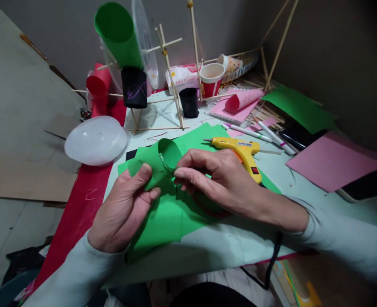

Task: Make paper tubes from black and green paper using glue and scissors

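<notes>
A small green paper tube (154, 164) is held in my left hand (127, 204), thumb on its near side, with the open end facing up and right. Along its rim runs a shiny, glue-like bead. At that rim my right hand (214, 177) has thumb and forefinger pinched together; whatever is between the fingertips is too small to make out. Flat green paper sheets (162, 226) lie beneath both hands. Just beyond my right hand, a yellow hot glue gun (239, 149) rests on its side, nozzle pointing left.
Behind stands a wooden stick frame (172, 79) bearing a large green tube (119, 36) and a black cup (134, 87). A white plastic bowl (96, 140) sits at left. Markers (268, 134), a pink sheet (334, 162) and a red paper cup (211, 79) are farther right.
</notes>
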Demonstrator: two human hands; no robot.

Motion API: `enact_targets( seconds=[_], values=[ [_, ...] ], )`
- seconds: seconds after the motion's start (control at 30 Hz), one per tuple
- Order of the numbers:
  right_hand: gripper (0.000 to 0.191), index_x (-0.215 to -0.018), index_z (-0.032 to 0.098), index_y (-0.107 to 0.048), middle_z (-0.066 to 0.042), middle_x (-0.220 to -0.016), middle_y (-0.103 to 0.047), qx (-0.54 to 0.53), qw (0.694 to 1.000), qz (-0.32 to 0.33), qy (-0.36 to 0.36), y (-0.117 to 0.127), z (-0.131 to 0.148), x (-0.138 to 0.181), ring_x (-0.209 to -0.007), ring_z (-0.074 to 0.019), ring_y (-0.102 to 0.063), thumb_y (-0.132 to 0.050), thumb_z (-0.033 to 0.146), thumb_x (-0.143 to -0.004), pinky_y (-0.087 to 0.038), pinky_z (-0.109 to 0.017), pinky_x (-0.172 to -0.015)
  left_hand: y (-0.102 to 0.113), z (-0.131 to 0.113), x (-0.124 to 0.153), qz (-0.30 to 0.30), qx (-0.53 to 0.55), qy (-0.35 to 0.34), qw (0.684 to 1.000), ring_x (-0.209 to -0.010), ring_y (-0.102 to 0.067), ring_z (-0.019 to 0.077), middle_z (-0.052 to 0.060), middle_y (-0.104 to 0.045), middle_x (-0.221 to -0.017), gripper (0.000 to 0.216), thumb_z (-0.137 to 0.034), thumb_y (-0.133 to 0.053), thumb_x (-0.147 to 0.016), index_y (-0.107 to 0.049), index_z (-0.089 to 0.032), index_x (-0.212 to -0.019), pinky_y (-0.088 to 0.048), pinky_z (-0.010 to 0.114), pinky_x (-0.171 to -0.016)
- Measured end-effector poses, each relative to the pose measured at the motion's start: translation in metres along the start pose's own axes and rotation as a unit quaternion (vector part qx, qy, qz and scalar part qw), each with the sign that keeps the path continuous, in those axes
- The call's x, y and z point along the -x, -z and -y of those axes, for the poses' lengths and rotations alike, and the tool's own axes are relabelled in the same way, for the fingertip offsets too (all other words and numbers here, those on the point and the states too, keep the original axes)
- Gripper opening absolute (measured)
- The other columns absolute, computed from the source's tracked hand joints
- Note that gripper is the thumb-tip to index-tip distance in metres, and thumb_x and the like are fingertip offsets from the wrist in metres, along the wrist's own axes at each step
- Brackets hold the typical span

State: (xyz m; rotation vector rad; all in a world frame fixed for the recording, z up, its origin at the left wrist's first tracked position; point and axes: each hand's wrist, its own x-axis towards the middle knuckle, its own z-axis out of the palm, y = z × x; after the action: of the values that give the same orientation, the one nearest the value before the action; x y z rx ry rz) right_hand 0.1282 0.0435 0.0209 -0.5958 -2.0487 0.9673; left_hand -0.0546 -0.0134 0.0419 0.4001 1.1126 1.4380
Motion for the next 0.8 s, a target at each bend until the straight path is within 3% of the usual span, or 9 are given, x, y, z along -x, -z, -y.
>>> enact_targets(
  seconds=[0.17, 0.37, 0.53, 0.67, 0.8],
  values=[
    [0.02, -0.088, 0.015, -0.067, 0.003, -0.067, -0.072, -0.029, 0.999, 0.005, -0.027, -0.002, -0.001, 0.0, -0.06, -0.0092, -0.067, -0.063, 0.027, -0.103, -0.046, -0.021, -0.066, 0.0, 0.001, -0.002, 0.014, 0.003, -0.003, 1.0, -0.056, -0.065, 0.006, 0.0, -0.073, -0.076, 0.02, -0.002, -0.062, -0.096, -0.075, -0.009, -0.082, -0.049, 0.012, -0.04],
    [0.021, -0.085, 0.016, -0.066, 0.002, -0.068, -0.07, 0.004, 0.999, -0.005, -0.034, -0.002, 0.003, 0.001, -0.062, -0.0106, -0.063, -0.062, 0.027, -0.102, -0.042, -0.024, -0.065, -0.001, -0.003, -0.001, -0.006, -0.001, 0.011, 1.0, -0.05, -0.063, 0.0076, 0.0, -0.074, -0.076, 0.032, -0.018, -0.048, -0.107, -0.072, -0.013, -0.086, -0.051, 0.017, -0.04],
    [0.022, -0.082, 0.018, -0.061, 0.004, -0.067, -0.064, 0.006, 0.999, -0.015, -0.046, -0.003, 0.005, 0.0, -0.059, -0.0097, -0.056, -0.06, 0.028, -0.102, -0.037, -0.026, -0.063, -0.007, -0.005, -0.001, -0.001, -0.002, 0.036, 0.999, -0.062, -0.073, 0.0158, 0.007, -0.081, -0.085, 0.046, -0.034, -0.031, -0.111, -0.073, -0.015, -0.105, -0.057, 0.023, -0.043],
    [0.024, -0.081, 0.019, -0.06, 0.005, -0.066, -0.06, -0.004, 0.998, -0.019, -0.056, -0.002, 0.009, 0.0, -0.057, -0.0095, -0.052, -0.06, 0.03, -0.102, -0.035, -0.027, -0.062, -0.005, -0.006, -0.001, -0.005, 0.017, 0.047, 0.999, -0.066, -0.076, 0.0178, 0.009, -0.083, -0.09, 0.045, -0.035, -0.032, -0.111, -0.072, -0.014, -0.113, -0.059, 0.024, -0.045],
    [0.022, -0.078, 0.019, -0.057, 0.005, -0.066, -0.059, -0.013, 0.997, -0.025, -0.069, 0.001, 0.012, -0.001, -0.057, -0.0088, -0.051, -0.058, 0.025, -0.1, -0.036, -0.026, -0.063, 0.002, -0.006, -0.001, 0.036, 0.033, 0.044, 0.998, -0.079, -0.08, 0.0225, 0.013, -0.083, -0.101, 0.044, -0.035, -0.034, -0.111, -0.071, -0.013, -0.121, -0.061, 0.027, -0.048]
  ],
)
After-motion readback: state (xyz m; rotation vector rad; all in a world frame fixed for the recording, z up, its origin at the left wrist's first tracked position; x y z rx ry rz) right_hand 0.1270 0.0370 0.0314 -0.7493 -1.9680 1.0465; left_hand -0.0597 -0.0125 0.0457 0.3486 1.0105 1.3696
